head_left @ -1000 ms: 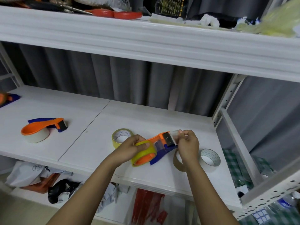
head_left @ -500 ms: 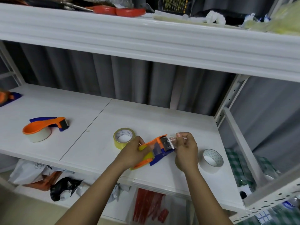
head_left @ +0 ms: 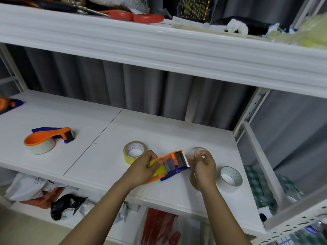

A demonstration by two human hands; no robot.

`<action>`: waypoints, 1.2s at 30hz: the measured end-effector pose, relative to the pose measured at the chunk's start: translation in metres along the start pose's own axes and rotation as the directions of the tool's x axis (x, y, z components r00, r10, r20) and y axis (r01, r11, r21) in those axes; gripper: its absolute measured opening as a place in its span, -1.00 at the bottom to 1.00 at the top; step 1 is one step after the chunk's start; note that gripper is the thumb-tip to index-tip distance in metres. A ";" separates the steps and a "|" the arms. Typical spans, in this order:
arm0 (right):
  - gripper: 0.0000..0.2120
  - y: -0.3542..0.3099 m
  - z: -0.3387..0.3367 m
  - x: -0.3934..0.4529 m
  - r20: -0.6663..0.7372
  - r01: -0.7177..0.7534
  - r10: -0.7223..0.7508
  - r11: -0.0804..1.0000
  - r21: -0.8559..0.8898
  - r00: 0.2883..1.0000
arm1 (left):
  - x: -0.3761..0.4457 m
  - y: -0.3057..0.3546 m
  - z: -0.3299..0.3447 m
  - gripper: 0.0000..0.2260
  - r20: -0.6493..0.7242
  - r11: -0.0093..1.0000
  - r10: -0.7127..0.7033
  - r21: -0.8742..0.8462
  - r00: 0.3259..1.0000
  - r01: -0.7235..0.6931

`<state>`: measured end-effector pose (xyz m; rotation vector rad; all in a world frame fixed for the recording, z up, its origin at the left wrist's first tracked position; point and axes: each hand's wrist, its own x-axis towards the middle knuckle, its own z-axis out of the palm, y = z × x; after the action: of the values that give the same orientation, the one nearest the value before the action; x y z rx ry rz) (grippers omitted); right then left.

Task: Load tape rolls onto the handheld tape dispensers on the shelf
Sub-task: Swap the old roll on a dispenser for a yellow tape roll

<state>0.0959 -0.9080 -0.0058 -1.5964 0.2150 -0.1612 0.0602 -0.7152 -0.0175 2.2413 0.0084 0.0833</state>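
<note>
Left hand (head_left: 141, 167) grips orange dispenser (head_left: 174, 160) holding yellow roll (head_left: 157, 169), over shelf (head_left: 88, 156) front edge; right hand (head_left: 203, 165) pinches clear tape end at cutter. Second yellow roll (head_left: 134, 153) just behind.

The shelf (head_left: 99, 163) is white, as is the upper shelf (head_left: 159, 48), and a grey pleated curtain (head_left: 141, 89) hangs behind. The held dispenser (head_left: 174, 162) is orange and blue with a yellow roll (head_left: 157, 169) in it. The loose roll (head_left: 134, 153) beside it is yellow with a white printed core. The right roll (head_left: 231, 179) is off-white, its core dotted green. The left dispenser (head_left: 51, 137) is orange and blue over a cream roll (head_left: 42, 147). Red handles (head_left: 136, 16) lie on the upper shelf. Far right below, a cloth (head_left: 256, 184) is checked green and white. A red bag (head_left: 159, 227) and a black bag (head_left: 65, 206) sit underneath.
</note>
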 end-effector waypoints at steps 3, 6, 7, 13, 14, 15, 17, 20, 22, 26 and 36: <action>-0.80 0.000 0.003 -0.004 0.036 0.070 -0.069 0.997 -0.020 0.997 | 0.001 -0.005 0.002 -0.74 -0.004 0.989 0.003 0.148 1.000 -0.002; -0.83 0.000 0.009 -0.008 0.102 0.116 -0.106 0.989 -0.090 0.989 | 0.000 -0.005 0.007 -0.44 0.094 0.993 0.070 0.087 0.993 -0.078; -0.82 -0.001 0.010 -0.009 0.112 0.134 -0.122 0.985 -0.110 0.986 | 0.000 -0.003 0.008 -0.36 0.132 0.989 0.102 0.096 0.986 -0.115; -0.83 -0.002 0.011 -0.010 0.154 0.123 -0.111 0.990 -0.071 0.982 | 0.009 0.016 0.025 -0.17 0.127 0.993 0.118 0.004 0.985 -0.120; -0.83 -0.001 0.011 -0.010 0.156 0.097 -0.088 0.994 -0.051 0.984 | 0.010 0.017 0.028 -0.27 0.104 0.992 0.124 0.000 0.987 -0.124; -0.82 0.000 0.010 -0.009 0.153 0.066 -0.061 0.998 -0.025 0.986 | 0.010 0.017 0.031 -0.35 0.079 0.992 0.128 0.002 0.989 -0.129; -0.81 0.002 0.008 -0.007 0.121 -0.016 0.013 0.999 0.029 0.993 | 0.008 0.016 0.035 -0.41 0.033 0.990 0.138 0.014 0.990 -0.139; -0.85 0.003 0.004 -0.004 0.090 -0.167 0.161 0.984 0.066 0.983 | 0.006 0.015 0.038 -0.41 -0.014 0.988 0.153 0.016 0.988 -0.153; -0.90 0.005 -0.001 -0.004 0.100 -0.268 0.255 0.951 0.155 0.962 | 0.005 0.015 0.039 -0.41 -0.014 0.987 0.162 0.016 0.987 -0.161; -0.80 0.006 -0.009 -0.002 0.112 -0.363 0.345 0.895 0.261 0.932 | 0.002 0.018 0.042 -0.41 -0.012 0.982 0.184 0.031 0.983 -0.184; -0.85 -0.005 -0.026 -0.003 -0.084 -0.092 0.096 0.995 0.048 0.992 | 0.003 0.021 0.044 -0.39 0.024 0.981 0.174 0.082 0.984 -0.175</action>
<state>0.0866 -0.9322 -0.0002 -1.5337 0.3508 -0.1612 0.0656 -0.7625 -0.0285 2.3226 -0.1979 0.1615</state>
